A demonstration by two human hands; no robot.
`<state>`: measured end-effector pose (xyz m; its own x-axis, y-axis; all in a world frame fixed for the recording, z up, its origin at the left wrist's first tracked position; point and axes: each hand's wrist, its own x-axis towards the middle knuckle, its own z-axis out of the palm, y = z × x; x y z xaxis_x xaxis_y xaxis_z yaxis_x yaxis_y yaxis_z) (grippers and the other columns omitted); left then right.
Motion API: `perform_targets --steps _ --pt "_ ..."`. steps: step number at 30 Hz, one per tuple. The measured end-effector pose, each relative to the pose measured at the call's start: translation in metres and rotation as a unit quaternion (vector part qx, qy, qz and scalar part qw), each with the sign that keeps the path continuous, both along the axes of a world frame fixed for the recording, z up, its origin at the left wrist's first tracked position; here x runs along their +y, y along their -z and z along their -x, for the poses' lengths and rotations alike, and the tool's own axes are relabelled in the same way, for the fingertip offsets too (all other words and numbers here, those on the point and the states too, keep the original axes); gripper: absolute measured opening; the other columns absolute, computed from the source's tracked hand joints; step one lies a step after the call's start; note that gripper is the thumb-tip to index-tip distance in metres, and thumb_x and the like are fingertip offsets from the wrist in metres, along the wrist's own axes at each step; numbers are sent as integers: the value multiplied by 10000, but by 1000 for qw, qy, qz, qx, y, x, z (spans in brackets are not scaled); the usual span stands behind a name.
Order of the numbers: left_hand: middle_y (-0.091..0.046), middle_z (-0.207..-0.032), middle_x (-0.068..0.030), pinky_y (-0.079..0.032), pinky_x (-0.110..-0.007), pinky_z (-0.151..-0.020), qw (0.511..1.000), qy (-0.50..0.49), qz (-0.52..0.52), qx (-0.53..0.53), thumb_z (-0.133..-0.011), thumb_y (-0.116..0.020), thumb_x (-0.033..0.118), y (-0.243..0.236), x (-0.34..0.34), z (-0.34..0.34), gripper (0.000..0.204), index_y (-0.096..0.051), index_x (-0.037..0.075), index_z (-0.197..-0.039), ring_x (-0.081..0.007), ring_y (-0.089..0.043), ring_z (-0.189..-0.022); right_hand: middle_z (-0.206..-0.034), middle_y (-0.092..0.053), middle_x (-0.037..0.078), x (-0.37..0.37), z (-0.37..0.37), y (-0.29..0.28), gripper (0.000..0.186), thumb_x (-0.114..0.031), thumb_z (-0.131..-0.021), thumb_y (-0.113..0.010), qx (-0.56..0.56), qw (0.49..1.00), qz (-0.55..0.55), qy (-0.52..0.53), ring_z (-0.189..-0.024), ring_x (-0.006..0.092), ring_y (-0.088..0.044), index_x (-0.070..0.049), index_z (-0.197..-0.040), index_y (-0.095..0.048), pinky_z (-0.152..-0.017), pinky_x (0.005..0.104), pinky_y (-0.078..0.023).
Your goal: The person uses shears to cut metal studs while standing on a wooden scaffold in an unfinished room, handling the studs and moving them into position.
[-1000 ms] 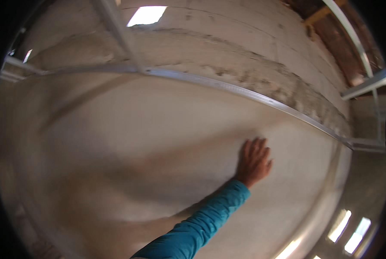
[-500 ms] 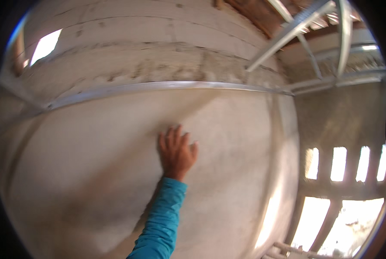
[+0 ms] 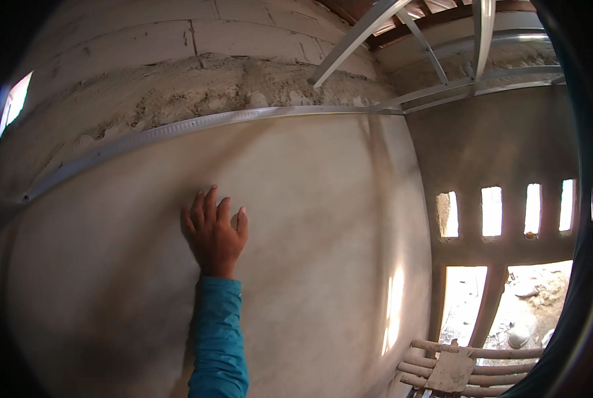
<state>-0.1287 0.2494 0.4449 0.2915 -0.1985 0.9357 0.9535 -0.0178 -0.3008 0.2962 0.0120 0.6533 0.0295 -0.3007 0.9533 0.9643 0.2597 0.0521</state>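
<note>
Below a metal strip (image 3: 210,120), the smooth wall (image 3: 309,225) looks mottled beige behind the left hand (image 3: 215,233), grip spread.

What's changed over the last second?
The view swung right, so the left hand sits further left in the picture, and the window openings and wooden poles show more fully. Nothing was grasped or released; the hand stays open at the smooth wall.

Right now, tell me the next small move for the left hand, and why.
Probably move the left hand slightly right along the wall: it is spread palm-in with no tool showing, and the smooth surface continues that way beneath the metal strip.
</note>
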Motion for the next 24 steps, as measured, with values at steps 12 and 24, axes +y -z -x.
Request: perform_targets --steps 12,24 --pt "-608 -1379 -81 -318 -566 -1178 1000 -10 -2 -6 -875 -712 368 3 -8 0 314 -717 118 -1064 -307 -506 -1335 -622 -621 48 -63 -109 -81 122 -128 -815 -751 8 994 -104 24 -507 231 -576 -63 -849 -653 -501 418 -450" --pt "-612 -1275 -163 -419 -487 -1054 984 161 -18 74 -797 -830 325 -81 30 -32 643 -580 61 -1327 -367 -540 -1230 -614 -606 44 -83 -122 -104 109 -116 -832 -740 -7 994 -99 -45 -492 215 -558 -60 -858 -650 -482 399 -443"
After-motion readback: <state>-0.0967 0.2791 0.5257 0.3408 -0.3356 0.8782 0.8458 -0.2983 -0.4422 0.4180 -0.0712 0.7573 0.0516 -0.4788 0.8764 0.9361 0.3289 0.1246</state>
